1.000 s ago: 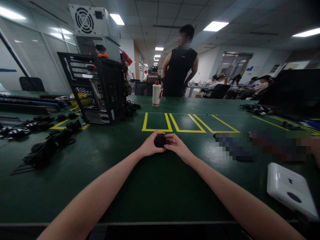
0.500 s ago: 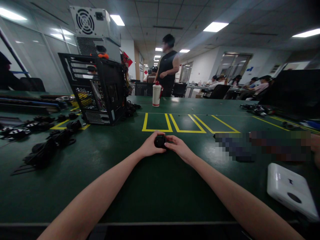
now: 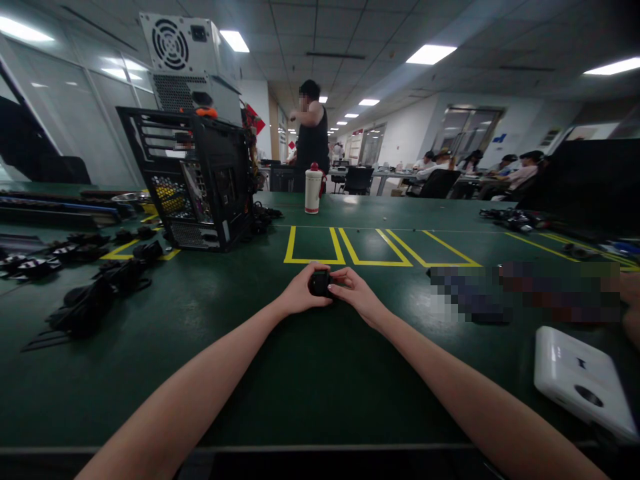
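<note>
A small black block-like object [image 3: 320, 283], too dark to name, is held between both hands just above or on the green table [image 3: 320, 373]. My left hand [image 3: 300, 292] wraps round it from the left, with thumb below and fingers over the top. From the right, my right hand [image 3: 356, 293] pinches at its side with thumb and fingertips. Whether the object rests on the table I cannot tell. Just beyond the hands, yellow tape outlines [image 3: 315, 261] mark the tabletop.
At the left, an open black computer case [image 3: 200, 180] carries stacked power supplies [image 3: 185, 43]. Black cables and adapters [image 3: 95, 293] lie in front. A white tumbler [image 3: 313, 190] stands at the back. To the right sits a white device [image 3: 583, 380]. Beyond the table stands a person [image 3: 314, 137].
The person beyond the table has moved left, turned and raised an arm. My hands and the black object stay almost still.
</note>
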`<action>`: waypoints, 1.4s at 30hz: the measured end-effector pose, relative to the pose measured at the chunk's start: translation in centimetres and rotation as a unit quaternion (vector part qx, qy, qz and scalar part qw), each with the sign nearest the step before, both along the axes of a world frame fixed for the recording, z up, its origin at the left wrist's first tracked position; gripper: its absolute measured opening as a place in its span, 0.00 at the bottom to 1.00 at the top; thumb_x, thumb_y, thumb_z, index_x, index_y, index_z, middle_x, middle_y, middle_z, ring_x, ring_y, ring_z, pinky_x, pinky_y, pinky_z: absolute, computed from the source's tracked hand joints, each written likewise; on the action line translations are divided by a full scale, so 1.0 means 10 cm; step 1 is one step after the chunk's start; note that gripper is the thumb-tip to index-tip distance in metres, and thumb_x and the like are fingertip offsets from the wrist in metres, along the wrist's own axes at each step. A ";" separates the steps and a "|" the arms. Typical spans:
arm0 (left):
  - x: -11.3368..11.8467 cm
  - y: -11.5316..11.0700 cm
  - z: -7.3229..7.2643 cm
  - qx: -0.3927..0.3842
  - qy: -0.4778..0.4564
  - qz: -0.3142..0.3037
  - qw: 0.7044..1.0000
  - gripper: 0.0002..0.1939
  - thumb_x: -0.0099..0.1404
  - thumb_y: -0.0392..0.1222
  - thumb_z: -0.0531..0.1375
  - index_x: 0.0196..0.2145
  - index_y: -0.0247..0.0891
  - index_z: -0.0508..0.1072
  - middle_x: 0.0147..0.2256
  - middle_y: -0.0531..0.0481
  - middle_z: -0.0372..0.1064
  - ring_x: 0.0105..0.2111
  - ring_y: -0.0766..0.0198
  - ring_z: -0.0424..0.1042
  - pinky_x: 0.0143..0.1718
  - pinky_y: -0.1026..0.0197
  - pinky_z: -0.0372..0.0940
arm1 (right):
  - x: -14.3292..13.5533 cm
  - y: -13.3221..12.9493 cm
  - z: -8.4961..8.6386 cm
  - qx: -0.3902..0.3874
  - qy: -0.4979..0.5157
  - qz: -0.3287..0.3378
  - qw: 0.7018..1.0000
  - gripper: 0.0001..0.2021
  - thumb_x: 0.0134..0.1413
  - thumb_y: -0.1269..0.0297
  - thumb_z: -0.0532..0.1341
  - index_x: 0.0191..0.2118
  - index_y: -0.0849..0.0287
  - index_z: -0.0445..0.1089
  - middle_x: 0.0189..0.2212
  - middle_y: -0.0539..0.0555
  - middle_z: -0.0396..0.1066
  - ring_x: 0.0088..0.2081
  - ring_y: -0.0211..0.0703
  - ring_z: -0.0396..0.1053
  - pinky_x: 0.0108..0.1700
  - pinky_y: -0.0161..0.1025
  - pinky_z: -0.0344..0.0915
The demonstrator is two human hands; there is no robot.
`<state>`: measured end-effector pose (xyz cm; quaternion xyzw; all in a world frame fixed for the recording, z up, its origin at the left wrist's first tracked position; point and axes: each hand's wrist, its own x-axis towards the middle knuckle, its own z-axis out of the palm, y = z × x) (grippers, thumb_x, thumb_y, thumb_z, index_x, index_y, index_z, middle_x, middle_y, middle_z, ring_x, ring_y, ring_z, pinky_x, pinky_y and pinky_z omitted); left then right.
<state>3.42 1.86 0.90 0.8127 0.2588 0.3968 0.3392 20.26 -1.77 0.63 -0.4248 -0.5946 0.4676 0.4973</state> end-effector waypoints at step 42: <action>0.00 0.01 -0.01 -0.006 0.000 0.000 1.000 0.32 0.43 0.35 0.65 0.47 0.40 0.61 0.46 0.46 0.60 0.47 0.55 0.62 0.49 0.51 0.56 | 0.03 0.01 0.01 0.000 0.000 0.013 1.000 0.14 0.44 0.64 0.61 0.41 0.55 0.65 0.40 0.52 0.67 0.44 0.42 0.64 0.49 0.44 0.58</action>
